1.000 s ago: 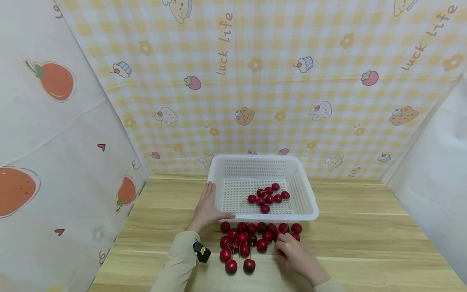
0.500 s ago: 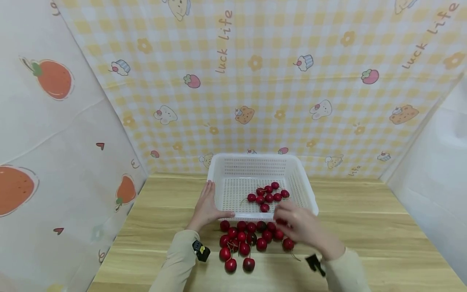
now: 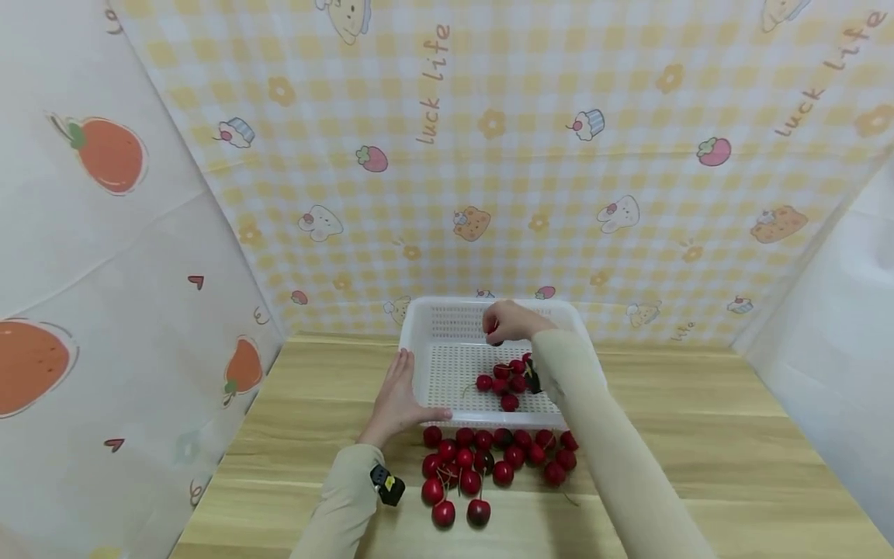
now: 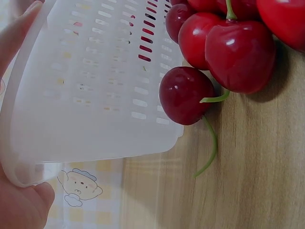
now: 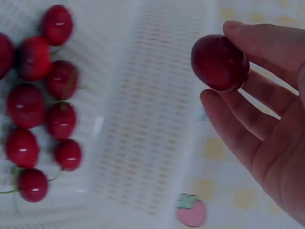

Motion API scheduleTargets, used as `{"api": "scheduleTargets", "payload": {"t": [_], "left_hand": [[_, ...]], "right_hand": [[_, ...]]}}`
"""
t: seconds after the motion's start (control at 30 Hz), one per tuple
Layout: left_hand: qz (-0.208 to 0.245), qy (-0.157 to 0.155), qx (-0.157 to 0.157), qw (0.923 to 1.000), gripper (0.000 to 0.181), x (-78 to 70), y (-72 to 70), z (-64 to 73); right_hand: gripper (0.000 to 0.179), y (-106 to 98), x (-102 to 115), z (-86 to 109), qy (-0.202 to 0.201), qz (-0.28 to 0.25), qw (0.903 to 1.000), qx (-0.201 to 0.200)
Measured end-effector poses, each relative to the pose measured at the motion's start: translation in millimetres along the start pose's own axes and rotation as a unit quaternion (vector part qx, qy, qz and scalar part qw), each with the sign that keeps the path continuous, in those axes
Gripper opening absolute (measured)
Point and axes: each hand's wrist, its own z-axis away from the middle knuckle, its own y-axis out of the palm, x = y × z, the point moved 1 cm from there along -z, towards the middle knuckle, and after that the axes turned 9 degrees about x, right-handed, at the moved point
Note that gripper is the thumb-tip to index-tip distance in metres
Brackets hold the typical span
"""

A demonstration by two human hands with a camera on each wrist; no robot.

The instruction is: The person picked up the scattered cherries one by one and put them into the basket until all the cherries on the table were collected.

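Note:
My left hand (image 3: 398, 400) lies against the near left corner of a white plastic basket (image 3: 489, 419). Its thumb is stretched along the front rim and its straight fingers touch the left side. Over the back part of the basket, my right hand (image 3: 513, 321) pinches a dark red cherry (image 5: 219, 62) between thumb and fingertips, off the basket floor. Several cherries (image 5: 26, 105) lie on that floor, some behind the right sleeve in the head view. In front of the basket, a group of cherries (image 3: 469, 481), some with green stems, rests on the wooden table.
The wooden table (image 3: 698, 450) extends to both sides of the basket. Right behind the basket hangs a yellow checked cloth (image 3: 531, 256). White printed cloth (image 3: 140, 256) closes the left side. A small black camera (image 3: 386, 485) sits on the left wrist.
My right hand has picked a cherry from the group on the table and carried it forward over the front rim to the back of the basket. The left hand has stayed at the corner.

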Motion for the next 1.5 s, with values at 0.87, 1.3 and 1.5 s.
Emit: {"api": "scheduleTargets", "payload": {"t": [0.87,1.3,1.5], "left_hand": [[-0.001,0.003,-0.001,1.0,0.129,-3.3,0.8,1.8],[-0.003,-0.003,0.006,1.0,0.131,-0.3,2.2,1.3],[-0.008,-0.007,0.006,0.9999,0.133,3.1,3.4,0.2]], "right_hand": [[0.009,58.8,-14.6,-13.7,0.224,-0.002,0.9714,0.078],[0.017,55.2,-24.2,-14.7,0.201,-0.004,0.977,0.073],[0.025,39.5,-13.7,-10.6,0.137,0.006,0.9878,0.074]]}}
